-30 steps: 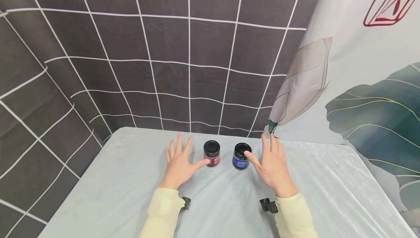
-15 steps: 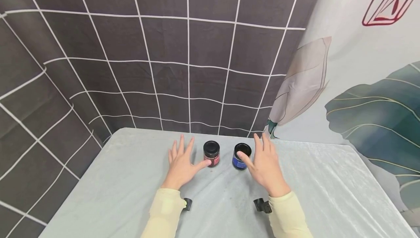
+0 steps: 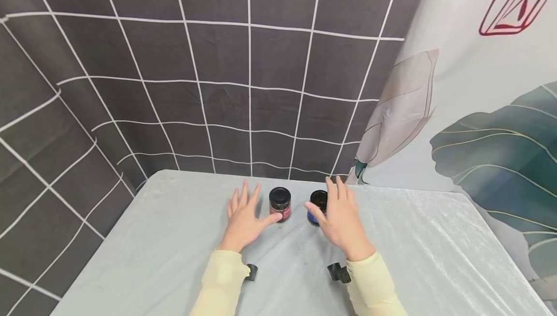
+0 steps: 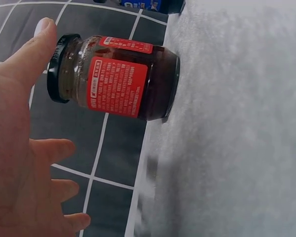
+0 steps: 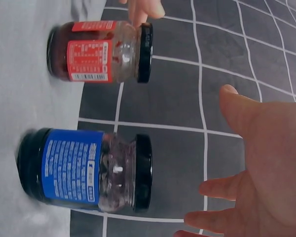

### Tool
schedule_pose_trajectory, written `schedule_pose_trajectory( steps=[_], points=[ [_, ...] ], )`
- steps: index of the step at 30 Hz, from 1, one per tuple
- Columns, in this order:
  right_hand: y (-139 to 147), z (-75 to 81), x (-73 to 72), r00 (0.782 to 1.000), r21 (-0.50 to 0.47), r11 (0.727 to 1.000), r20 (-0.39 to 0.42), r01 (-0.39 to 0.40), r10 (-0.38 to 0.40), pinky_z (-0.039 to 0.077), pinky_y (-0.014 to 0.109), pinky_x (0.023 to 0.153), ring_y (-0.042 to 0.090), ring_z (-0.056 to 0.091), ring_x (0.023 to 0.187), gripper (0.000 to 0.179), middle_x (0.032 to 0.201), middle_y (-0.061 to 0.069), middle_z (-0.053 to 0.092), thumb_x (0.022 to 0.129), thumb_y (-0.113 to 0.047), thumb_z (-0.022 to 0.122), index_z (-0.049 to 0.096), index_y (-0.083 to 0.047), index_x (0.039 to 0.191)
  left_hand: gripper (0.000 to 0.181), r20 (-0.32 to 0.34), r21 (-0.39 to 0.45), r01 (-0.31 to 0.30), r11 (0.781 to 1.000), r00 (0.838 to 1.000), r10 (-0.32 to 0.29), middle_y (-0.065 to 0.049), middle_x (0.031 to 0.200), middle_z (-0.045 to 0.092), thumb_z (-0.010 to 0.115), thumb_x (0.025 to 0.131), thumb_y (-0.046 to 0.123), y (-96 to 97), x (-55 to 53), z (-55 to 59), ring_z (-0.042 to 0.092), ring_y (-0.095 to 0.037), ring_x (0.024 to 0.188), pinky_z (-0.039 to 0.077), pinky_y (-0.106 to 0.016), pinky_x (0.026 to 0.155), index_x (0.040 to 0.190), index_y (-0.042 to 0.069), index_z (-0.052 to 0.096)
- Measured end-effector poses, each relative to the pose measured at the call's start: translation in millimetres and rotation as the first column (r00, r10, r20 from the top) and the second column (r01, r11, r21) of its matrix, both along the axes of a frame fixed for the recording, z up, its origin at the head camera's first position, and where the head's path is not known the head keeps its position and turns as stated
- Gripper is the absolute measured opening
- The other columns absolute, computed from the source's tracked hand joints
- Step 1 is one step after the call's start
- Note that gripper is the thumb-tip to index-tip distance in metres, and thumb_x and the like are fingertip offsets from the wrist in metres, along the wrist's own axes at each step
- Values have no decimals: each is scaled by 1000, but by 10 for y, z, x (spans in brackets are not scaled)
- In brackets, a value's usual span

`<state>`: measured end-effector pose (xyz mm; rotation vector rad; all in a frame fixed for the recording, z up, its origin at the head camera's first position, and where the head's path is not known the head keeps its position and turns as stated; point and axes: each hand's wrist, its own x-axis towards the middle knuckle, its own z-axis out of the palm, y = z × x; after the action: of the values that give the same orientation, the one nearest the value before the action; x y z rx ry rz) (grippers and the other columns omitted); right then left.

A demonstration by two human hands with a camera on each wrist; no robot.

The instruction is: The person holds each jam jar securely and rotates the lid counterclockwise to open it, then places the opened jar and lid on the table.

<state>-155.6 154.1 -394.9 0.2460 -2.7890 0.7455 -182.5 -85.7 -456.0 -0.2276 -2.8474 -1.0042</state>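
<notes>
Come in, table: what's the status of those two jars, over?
Left grip spread beside red-labelled jar, contact unclear. Right grip spread near blue-labelled jar, holding nothing. Both jars upright, lidded, on pale cloth. No obstacle seen between grips and jars.

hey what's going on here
A person has both hands by two lidded jars standing upright on a cloth-covered table. The left hand is beside the red-labelled jar, and the right hand is by the blue-labelled jar. Fingers are spread and neither jar is gripped; whether the left thumb touches its jar is unclear.
</notes>
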Motion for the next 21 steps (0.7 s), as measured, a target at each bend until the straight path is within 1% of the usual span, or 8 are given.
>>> schedule_pose_trajectory(
  steps=[4,6,9,11,17,21],
  points=[
    [-66,1,-5,1000,-4,1000,-14,-10,10,24,62,114,53,27,140,82,154,37,26,97,-43,63,31,10,150,102,1,8,4,1000,1000,-4,-20,166,9,70,80,68,-5,10,-5,9,-49,149,5,-64,117,159,16,31],
    [-103,5,-14,1000,-6,1000,-24,-18,18,25,62,114,53,28,140,82,153,37,27,97,-43,64,31,10,150,102,-1,10,2,1000,1000,-2,-20,166,10,68,80,70,-20,4,-20,10,-49,150,6,-64,118,159,16,31],
    [-92,3,23,999,5,1000,-24,-23,23,25,62,113,53,29,140,82,154,37,27,97,-43,64,31,10,151,102,0,15,-4,1000,1000,4,-19,166,12,69,80,69,23,18,-68,10,-47,150,7,-63,118,159,16,32],
    [-116,3,7,999,6,999,-22,-32,32,26,63,113,52,29,140,82,154,36,27,97,-44,63,32,9,151,102,0,19,-12,1000,1000,12,-19,166,12,70,80,69,16,11,-78,11,-47,150,7,-63,118,158,15,33],
    [-183,1,-21,999,5,999,-35,-39,39,28,64,111,52,30,139,82,153,36,29,96,-43,66,34,10,150,102,20,38,-3,999,1000,2,-20,166,11,70,80,68,16,11,-72,10,-49,150,6,-63,118,158,14,33],
    [-221,14,-50,997,-6,999,-58,-53,53,28,63,112,52,31,139,82,153,36,30,95,-43,67,34,10,149,101,8,41,-3,999,1000,2,-20,166,13,71,81,66,16,-19,-76,11,-49,149,7,-64,117,158,12,34]
  ],
)
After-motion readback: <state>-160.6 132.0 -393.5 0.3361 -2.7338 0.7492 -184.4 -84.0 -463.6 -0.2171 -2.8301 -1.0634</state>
